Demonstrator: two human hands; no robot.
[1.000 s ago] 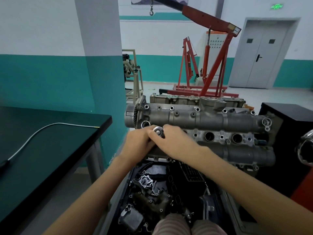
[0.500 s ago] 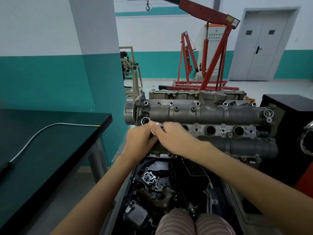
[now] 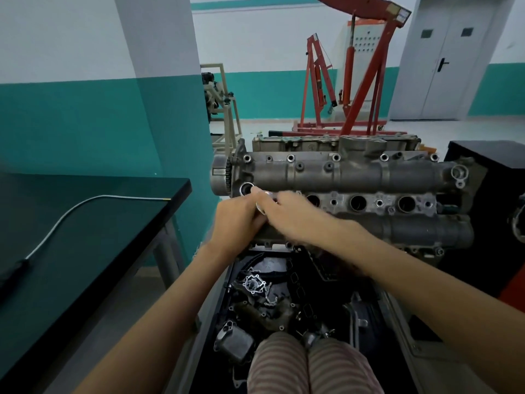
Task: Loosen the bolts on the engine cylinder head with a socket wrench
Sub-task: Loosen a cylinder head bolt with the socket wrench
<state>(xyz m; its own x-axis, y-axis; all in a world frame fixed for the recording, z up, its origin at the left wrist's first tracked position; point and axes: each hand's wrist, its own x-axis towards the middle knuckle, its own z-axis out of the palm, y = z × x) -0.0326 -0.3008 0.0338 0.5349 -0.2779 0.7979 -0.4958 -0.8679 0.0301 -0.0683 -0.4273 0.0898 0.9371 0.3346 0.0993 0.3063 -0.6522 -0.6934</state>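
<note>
Workshop stand, cylinder head: left hand, right hand gripping socket wrench on left-end bolt; steady turn presumably next.

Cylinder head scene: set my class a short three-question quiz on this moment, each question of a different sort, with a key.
1. True or false: both hands meet at the left end of the cylinder head.
2. Where is the shiny metal tool?
A. between the two hands
B. on the black table
C. in the parts tray
3. Fill in: the hoist behind the engine is ____ in colour.

Key: 1 true; 2 A; 3 red.
</note>
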